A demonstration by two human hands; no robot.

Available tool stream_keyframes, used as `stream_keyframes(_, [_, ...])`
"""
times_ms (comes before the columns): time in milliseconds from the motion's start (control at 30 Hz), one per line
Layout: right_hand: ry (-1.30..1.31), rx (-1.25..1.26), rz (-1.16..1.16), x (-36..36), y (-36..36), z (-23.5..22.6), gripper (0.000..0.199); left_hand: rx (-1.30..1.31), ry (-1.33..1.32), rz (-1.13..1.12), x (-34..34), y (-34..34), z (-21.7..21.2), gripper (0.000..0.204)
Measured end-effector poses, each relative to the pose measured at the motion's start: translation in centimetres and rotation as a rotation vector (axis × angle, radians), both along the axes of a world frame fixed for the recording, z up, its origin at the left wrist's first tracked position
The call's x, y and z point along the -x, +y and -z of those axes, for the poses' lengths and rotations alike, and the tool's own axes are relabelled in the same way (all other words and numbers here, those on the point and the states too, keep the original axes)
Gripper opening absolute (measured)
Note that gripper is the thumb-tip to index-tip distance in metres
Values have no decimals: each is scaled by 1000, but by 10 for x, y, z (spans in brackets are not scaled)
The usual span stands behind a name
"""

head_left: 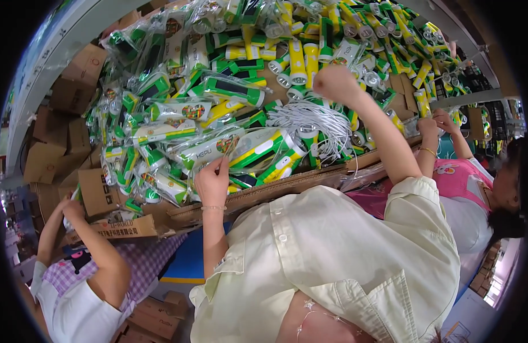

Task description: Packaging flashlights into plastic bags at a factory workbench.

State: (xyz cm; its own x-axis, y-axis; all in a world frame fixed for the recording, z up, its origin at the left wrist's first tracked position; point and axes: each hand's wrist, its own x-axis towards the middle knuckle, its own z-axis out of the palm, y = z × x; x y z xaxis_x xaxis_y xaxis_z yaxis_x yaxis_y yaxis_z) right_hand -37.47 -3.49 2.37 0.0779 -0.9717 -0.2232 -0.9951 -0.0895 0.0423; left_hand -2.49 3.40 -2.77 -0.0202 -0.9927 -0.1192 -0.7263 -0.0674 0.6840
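My left hand [213, 183] pinches the edge of a clear plastic bag near the front rim of the heap. Inside or under that bag lies a green, yellow and white flashlight [264, 150], slanting up to the right. My right hand [337, 84] is raised over the pile with its fingers curled in; whatever it may hold is hidden. Just below it spreads a bundle of white cables [310, 117]. Unbagged yellow flashlights [297, 62] lie close to the right hand. A bagged green flashlight with a dark panel [232, 90] rests farther left.
A cardboard edge [298, 178] runs between my body and the heap. Brown cartons [55, 137] stack up at the left. One co-worker's hands [69, 207] work at the lower left; another's hands [435, 123] are at the right. A grey metal frame [52, 63] arches overhead.
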Motion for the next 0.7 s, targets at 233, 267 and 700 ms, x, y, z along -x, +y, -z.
stream_keyframes(233, [-1559,235,-175,-102,31,-96,14,38,-42,-39,-6,5,5,29])
stream_keyframes(267, [-1622,168,-237,-116,34,-84,14,41,-44,-40,-8,5,7,29])
stream_keyframes(700, [58,-6,-548,-144,52,41,6,289,167,22,-3,16,33,21])
